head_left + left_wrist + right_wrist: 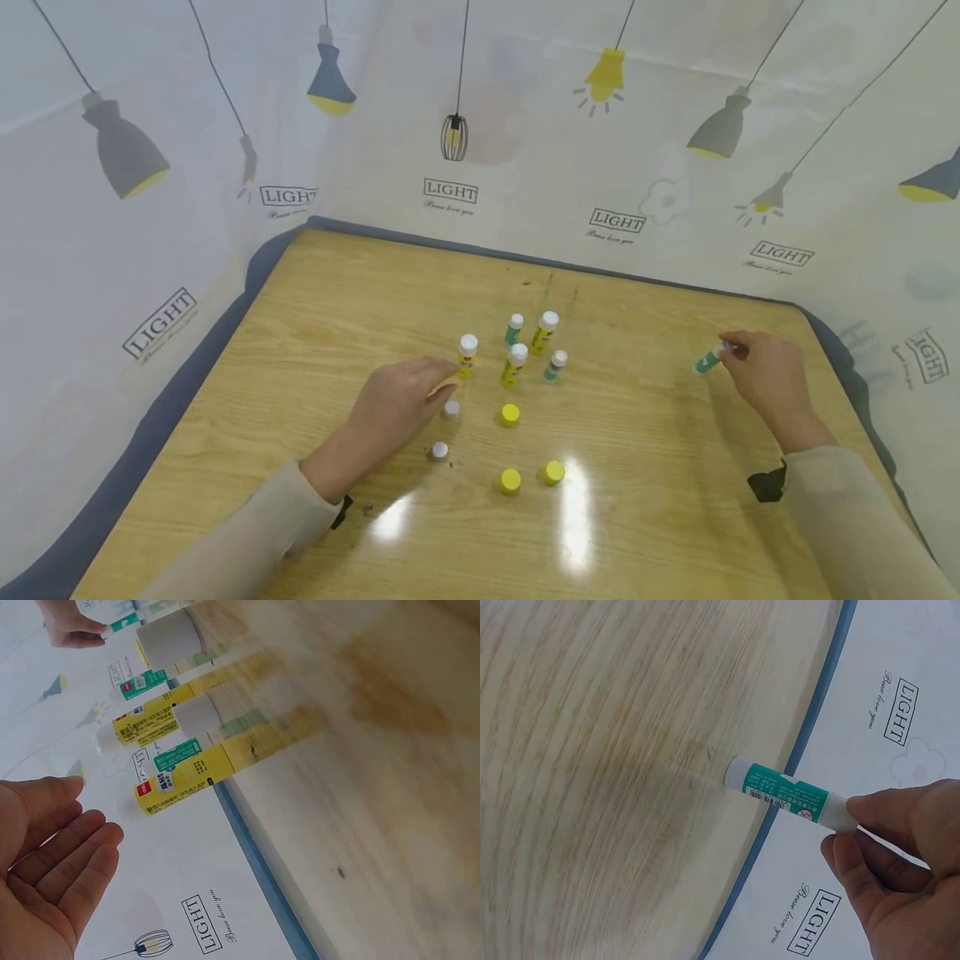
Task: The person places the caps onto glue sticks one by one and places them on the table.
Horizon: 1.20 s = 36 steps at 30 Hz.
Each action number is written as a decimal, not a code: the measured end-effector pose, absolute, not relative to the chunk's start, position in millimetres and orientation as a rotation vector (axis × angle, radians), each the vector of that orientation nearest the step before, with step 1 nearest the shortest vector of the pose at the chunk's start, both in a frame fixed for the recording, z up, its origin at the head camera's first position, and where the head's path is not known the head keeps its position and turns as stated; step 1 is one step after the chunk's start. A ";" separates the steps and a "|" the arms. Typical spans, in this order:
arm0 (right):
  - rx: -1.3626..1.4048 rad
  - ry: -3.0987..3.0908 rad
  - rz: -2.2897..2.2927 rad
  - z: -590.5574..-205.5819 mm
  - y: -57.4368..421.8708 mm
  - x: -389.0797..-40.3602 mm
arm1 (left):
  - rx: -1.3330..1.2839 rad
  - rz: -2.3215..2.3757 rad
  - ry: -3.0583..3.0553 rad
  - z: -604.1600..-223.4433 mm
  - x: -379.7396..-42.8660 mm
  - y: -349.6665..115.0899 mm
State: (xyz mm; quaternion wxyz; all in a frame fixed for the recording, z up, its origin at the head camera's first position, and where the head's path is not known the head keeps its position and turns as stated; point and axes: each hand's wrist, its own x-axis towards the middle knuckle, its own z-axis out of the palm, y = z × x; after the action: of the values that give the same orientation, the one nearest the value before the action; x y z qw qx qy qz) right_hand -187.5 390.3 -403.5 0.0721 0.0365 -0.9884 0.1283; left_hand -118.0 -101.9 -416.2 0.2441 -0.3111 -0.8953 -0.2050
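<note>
My right hand pinches the white end of a green glue stick between thumb and fingers, over the table's right side. The stick is tilted, its other end pointing down to the left in the head view. My left hand has loosely bent fingers and holds nothing. It is beside a yellow glue stick with a white top; the left wrist view shows a gap between them. Two more yellow glue sticks and two green ones stand upright just to the right.
Near my left hand are two pale round caps, one by the thumb and one closer to me. Three yellow caps lie on the wooden table. A lamp-patterned sheet hangs behind the table's dark edge.
</note>
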 end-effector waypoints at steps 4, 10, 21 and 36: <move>0.119 -2.984 0.391 -400.3 387.9 -185.6 | -0.853 -0.560 -2.446 -414.9 -116.4 -103.0; 0.118 -2.958 0.351 -398.3 390.0 -182.4 | -0.857 -0.593 -2.438 -415.0 -116.2 -102.0; 0.025 -2.739 0.466 -388.4 366.2 -165.3 | -0.841 -0.581 -2.453 -416.4 -116.3 -104.8; 0.148 -2.708 0.904 -405.1 283.6 -146.2 | -0.828 -0.607 -2.513 -414.6 -115.1 -98.6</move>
State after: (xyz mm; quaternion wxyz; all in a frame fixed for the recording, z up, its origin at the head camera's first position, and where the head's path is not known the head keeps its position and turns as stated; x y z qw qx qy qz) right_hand -146.2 283.6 -405.1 0.1409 0.0514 -0.9378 0.3131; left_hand -115.1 -98.6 -414.6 0.2120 -0.2982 -0.9046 -0.2186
